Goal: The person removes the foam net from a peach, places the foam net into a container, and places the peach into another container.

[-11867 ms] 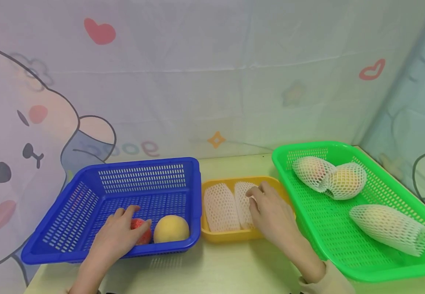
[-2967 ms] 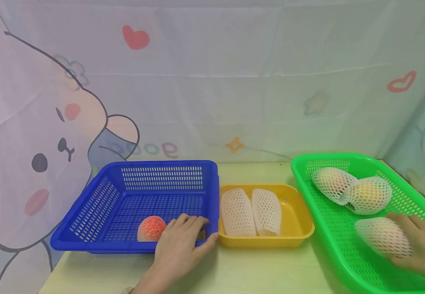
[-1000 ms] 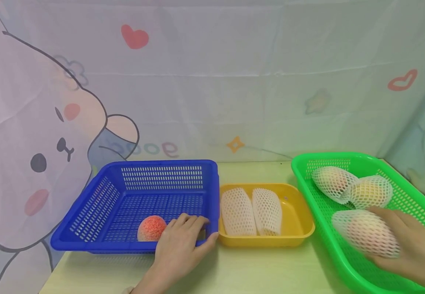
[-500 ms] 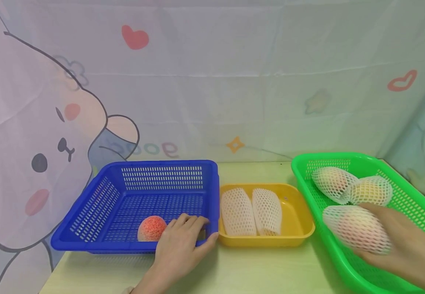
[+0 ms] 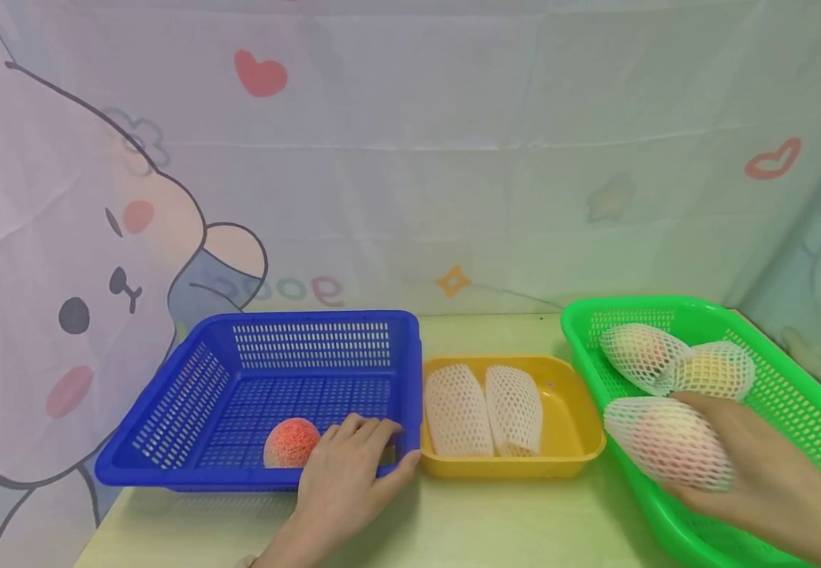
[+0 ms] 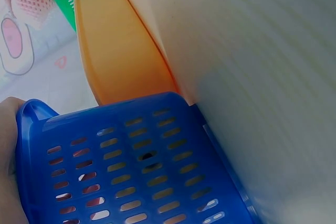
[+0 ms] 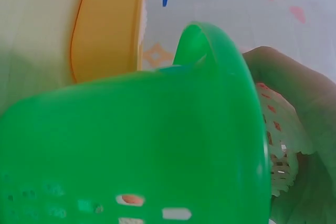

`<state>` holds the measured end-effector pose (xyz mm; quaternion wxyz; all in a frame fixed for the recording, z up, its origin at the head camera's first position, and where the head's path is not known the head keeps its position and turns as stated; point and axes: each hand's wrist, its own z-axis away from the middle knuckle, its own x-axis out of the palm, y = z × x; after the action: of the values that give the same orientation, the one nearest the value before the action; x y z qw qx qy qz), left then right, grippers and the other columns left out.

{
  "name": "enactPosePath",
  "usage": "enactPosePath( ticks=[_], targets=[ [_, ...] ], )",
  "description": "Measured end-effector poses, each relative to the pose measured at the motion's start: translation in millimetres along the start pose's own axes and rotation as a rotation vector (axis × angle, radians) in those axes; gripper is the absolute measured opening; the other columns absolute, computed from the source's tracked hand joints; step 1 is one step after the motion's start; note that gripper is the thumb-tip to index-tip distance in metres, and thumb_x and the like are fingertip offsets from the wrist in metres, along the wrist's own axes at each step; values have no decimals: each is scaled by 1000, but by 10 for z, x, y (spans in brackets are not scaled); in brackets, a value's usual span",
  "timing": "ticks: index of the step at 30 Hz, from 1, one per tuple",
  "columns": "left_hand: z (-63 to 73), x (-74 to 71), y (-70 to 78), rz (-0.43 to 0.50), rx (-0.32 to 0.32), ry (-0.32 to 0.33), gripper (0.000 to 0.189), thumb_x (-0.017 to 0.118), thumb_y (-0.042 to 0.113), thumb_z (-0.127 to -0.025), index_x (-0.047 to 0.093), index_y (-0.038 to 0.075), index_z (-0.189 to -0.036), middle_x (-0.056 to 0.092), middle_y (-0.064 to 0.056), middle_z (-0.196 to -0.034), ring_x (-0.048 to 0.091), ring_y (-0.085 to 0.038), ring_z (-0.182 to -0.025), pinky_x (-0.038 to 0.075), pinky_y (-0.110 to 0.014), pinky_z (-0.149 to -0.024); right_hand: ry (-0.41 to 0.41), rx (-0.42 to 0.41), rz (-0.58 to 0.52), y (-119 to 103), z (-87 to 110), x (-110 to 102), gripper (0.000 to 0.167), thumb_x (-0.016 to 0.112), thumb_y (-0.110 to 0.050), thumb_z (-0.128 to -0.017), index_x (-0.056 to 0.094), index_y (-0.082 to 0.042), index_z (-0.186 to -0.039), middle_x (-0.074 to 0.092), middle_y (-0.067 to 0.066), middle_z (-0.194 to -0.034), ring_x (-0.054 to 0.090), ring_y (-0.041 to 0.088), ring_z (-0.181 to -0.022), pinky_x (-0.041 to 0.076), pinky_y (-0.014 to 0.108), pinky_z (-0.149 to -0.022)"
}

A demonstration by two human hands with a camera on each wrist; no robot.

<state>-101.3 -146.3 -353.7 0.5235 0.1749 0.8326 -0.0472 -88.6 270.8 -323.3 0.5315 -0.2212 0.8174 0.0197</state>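
Note:
In the head view my right hand (image 5: 751, 465) grips a red-and-yellow fruit in a white foam net (image 5: 669, 442), level with the left rim of the green basket (image 5: 654, 505). Two more netted fruits (image 5: 644, 353) lie together at that basket's back. My left hand (image 5: 346, 473) rests at the front right corner of the blue basket (image 5: 162, 476), fingers draped inside and thumb at the corner. Beside it in this basket sits a bare red-speckled fruit (image 5: 289, 443). A tan patch shows under the left hand; its fingertips are partly hidden.
Between the baskets stands a yellow tray (image 5: 569, 410). Two white foam net sleeves (image 5: 458, 412) lie side by side in it. The pale tabletop (image 5: 502, 513) shows in front of the tray. A printed cloth (image 5: 396, 142) hangs behind everything.
Over the last three seconds my right hand has carried the netted fruit left, toward the green basket's left rim. The left hand has stayed at the blue basket's corner, away from its earlier place over the red fruit.

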Motion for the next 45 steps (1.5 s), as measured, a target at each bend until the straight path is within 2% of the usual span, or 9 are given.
enactPosePath(
  ticks=[3,7,12,16,20,24,29,35,45],
  targets=[
    [7,-2,-3,0,-2,-3,38,55,57,-88,67,24,-104,68,12,-93,53,-8,-86,46,-28,-76,-8,10,-4,-32,-11,-9,91,89,-43,-58,48,-10,-132,60,7,-115,48,9,-97,41,15,-67],
    [15,-2,-6,0,-5,-3,38,55,57,-88,67,24,-103,67,12,-92,53,-8,-86,46,-27,-75,3,12,-19,-72,-11,-18,90,90,-43,-57,49,-11,-132,60,6,-115,44,-1,-96,38,12,-68],
    [19,2,-11,-4,-7,2,38,55,57,-88,67,24,-103,68,12,-92,53,-8,-86,46,-27,-76,-26,34,-16,-146,-11,-29,91,89,-45,-58,48,-15,-134,58,7,-117,49,11,-97,44,20,-65],
    [19,1,-11,-6,-10,-2,38,55,57,-88,67,24,-103,68,12,-92,53,-8,-86,46,-28,-76,-18,31,-33,-203,-18,-32,89,89,-46,-58,49,-21,-133,58,3,-117,46,0,-96,45,22,-64],
    [17,-1,-11,-7,-8,-3,37,55,56,-88,67,24,-103,67,12,-92,53,-8,-86,45,-28,-76,-1,4,-45,-268,-27,-34,89,89,-45,-57,49,-23,-133,58,1,-117,43,-8,-96,46,22,-64],
    [14,-2,-11,0,-4,-1,37,55,56,-88,67,24,-102,66,13,-89,51,-7,-84,43,-26,-73,31,-54,-51,-344,-45,-24,90,90,-43,-56,50,-23,-133,59,-2,-116,42,-7,-98,42,13,-71],
    [10,-2,-11,6,0,2,37,55,56,-89,67,24,-103,66,12,-90,51,-7,-84,43,-26,-73,22,-79,-57,-451,-82,-37,88,90,-45,-57,49,-27,-133,58,-7,-115,45,-4,-97,44,15,-71],
    [-3,-8,-5,10,-3,2,36,57,55,-88,67,24,-103,67,12,-91,52,-8,-85,44,-27,-74,51,-158,-73,-597,-137,-45,89,91,-39,-56,49,-26,-133,55,-12,-114,45,-5,-99,38,5,-77],
    [-3,-11,0,5,-4,-9,37,56,56,-88,67,24,-104,68,11,-93,53,-9,-87,46,-29,-78,50,-227,-96,-695,-229,-36,89,91,-34,-56,49,-23,-133,55,-13,-116,48,-3,-100,36,3,-82]
  ],
)
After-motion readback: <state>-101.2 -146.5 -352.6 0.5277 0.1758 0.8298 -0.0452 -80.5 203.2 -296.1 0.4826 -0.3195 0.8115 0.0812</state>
